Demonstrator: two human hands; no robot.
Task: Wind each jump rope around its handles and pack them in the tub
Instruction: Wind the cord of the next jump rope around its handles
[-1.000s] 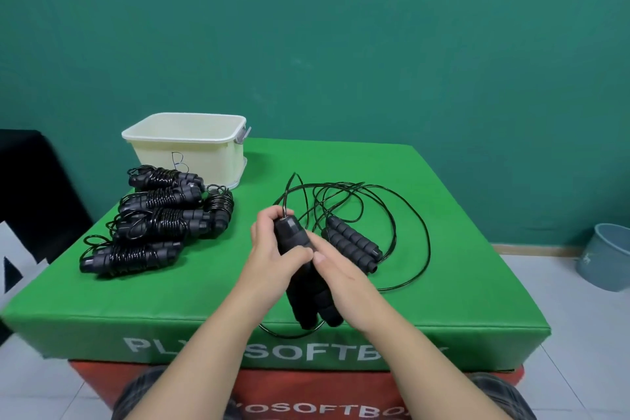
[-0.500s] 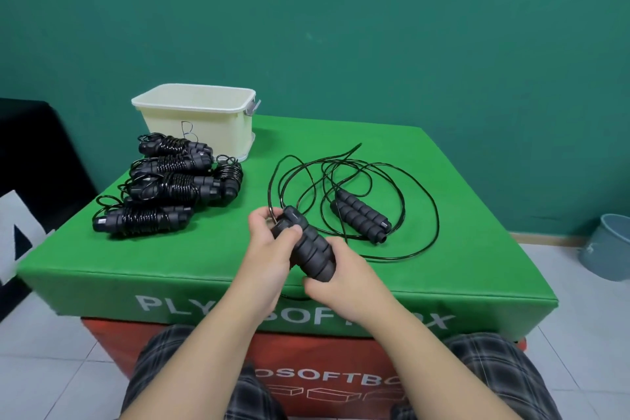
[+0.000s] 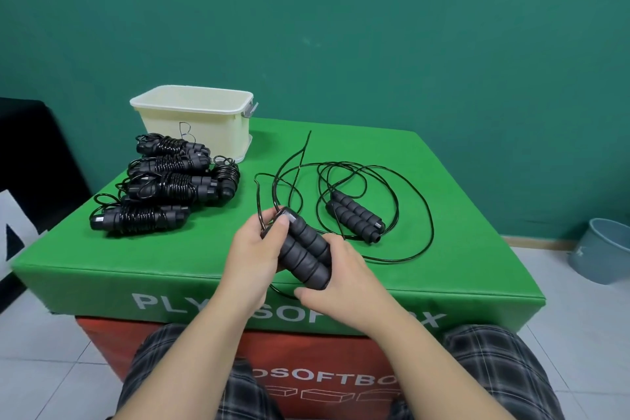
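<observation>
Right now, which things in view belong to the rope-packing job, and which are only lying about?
Belong to the job:
- handle pair, gripped by left hand and right hand
- loose rope on the green box
- wound ropes
- cream tub

Lying about:
- grey bucket on the floor
- black object at far left

Loose rope loops (image 3: 392, 181) and wound ropes (image 3: 163, 187) flank a bare green lane toward the seemingly open-topped tub (image 3: 194, 126).

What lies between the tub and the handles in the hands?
In the head view, wound ropes lie just in front of the tub; from them to the held handles the green mat is bare.
</observation>
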